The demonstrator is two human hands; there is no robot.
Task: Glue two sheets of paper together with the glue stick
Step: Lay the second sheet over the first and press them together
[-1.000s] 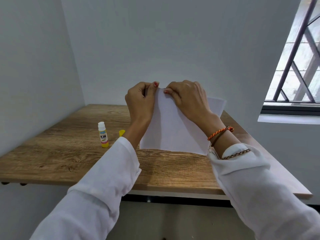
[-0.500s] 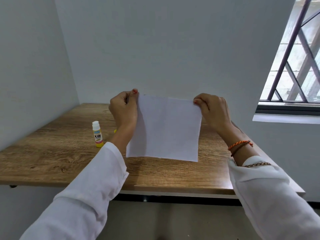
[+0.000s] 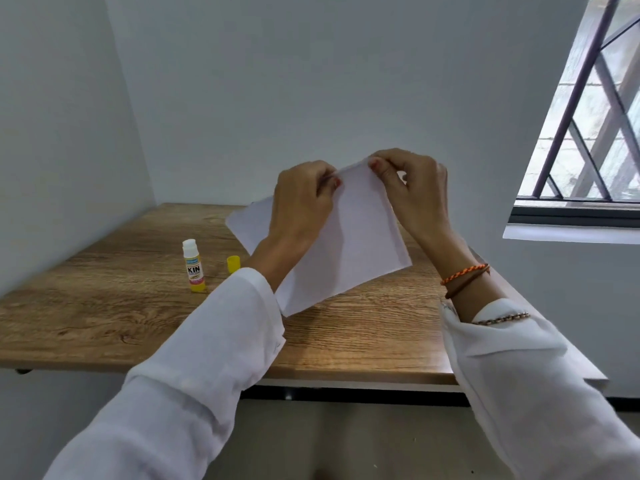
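Observation:
Both my hands hold white paper point(image 3: 356, 237) up above the wooden table point(image 3: 138, 306), tilted so one corner points upward. My left hand point(image 3: 301, 202) pinches the top corner from the left, and my right hand point(image 3: 412, 188) pinches the same corner from the right. Whether it is one sheet or two pressed together I cannot tell; a faint second edge shows along the right side. The glue stick point(image 3: 194, 265) stands upright and uncapped on the table to the left, and its yellow cap point(image 3: 233, 263) rests beside it.
White walls close in the table at the left and the back. A barred window point(image 3: 588, 133) with a sill is at the right. The table's front edge runs just below my forearms.
My hands were apart at the sheet's two top corners half a second ago; now they meet at one raised corner, and the paper has turned so that it hangs diagonally.

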